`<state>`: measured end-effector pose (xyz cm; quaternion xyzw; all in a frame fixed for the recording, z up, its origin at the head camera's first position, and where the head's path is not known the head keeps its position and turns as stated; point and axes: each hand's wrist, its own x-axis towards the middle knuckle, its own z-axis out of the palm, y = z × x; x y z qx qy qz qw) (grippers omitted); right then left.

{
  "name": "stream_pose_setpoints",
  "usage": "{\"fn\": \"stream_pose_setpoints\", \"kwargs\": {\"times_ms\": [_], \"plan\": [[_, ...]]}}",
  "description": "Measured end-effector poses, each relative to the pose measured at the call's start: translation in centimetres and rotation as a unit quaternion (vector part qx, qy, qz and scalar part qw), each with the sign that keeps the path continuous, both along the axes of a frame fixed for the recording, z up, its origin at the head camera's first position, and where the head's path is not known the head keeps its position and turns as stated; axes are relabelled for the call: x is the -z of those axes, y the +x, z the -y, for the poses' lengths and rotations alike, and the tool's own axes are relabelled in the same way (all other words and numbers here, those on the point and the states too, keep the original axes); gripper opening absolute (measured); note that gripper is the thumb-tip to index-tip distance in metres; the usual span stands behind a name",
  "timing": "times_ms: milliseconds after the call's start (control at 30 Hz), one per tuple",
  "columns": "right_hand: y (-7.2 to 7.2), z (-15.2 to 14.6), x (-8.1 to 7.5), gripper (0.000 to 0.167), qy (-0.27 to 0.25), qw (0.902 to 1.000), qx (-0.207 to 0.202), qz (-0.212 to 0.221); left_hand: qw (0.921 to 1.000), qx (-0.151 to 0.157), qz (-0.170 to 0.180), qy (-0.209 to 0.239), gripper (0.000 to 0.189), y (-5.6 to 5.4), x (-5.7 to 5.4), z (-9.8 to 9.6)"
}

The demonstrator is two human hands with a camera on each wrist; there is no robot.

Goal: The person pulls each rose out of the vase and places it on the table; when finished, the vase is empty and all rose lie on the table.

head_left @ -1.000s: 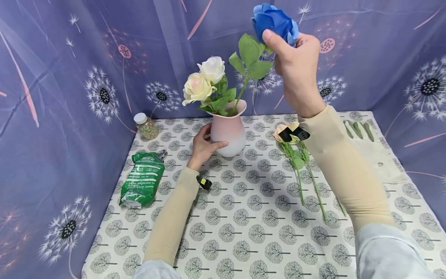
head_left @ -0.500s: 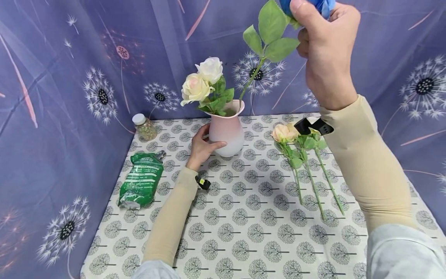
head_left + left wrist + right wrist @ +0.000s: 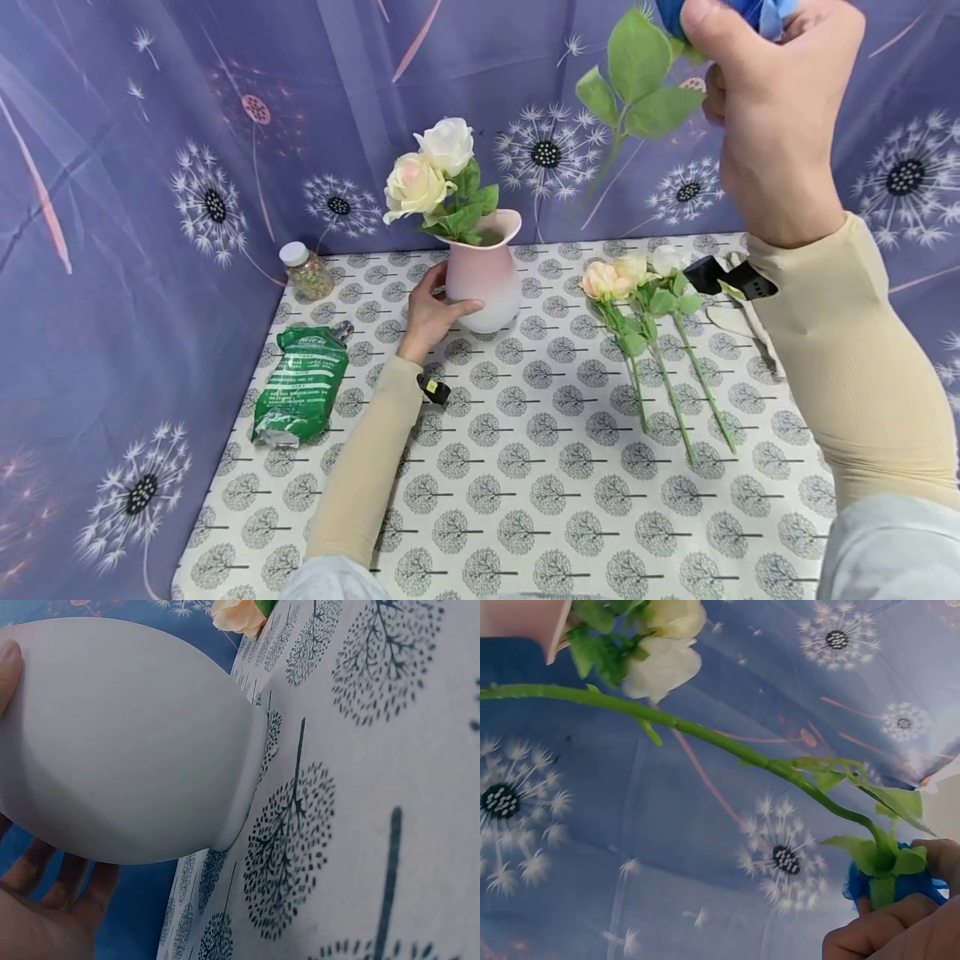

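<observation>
Rose (image 3: 639, 57) now clear of vase (image 3: 486, 287), farther right.

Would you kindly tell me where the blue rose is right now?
In the head view, the blue rose is in the right hand at the top edge, above and to the right of the vase.

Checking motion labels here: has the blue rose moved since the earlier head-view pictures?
Yes: the blue rose has shifted right and higher in the picture, farther from the white-lidded jar.
</observation>
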<state>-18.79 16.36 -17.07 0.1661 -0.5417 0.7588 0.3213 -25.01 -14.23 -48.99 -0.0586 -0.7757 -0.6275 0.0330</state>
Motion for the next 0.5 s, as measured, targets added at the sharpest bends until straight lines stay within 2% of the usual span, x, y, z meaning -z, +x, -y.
{"fn": "stream_pose_setpoints", "kwargs": {"times_ms": [167, 333, 400, 500], "plan": [[0.6, -2.2, 1.1, 0.015, 0.009, 0.9968, 0.007, 0.079, 1.0, -0.002, 0.006, 0.001, 0.095, -0.1, 0.1, 0.1], [0.7, -3.8, 1.7, 0.02, 0.047, 0.9808, 0.023, 0.188, 1.0, -0.001, 0.01, 0.0, 0.095, -0.2, -0.1, 0.1], [0.6, -4.4, 2.1, 0.023, 0.075, 0.9658, 0.028, 0.246, 0.9999, 0.0, 0.011, -0.001, 0.096, -0.2, -0.1, 0.1], [0.3, -5.0, 3.3, 0.027, 0.149, 0.9302, 0.034, 0.334, 1.0, -0.001, 0.009, -0.003, 0.096, -0.1, 0.0, 0.1]]}}
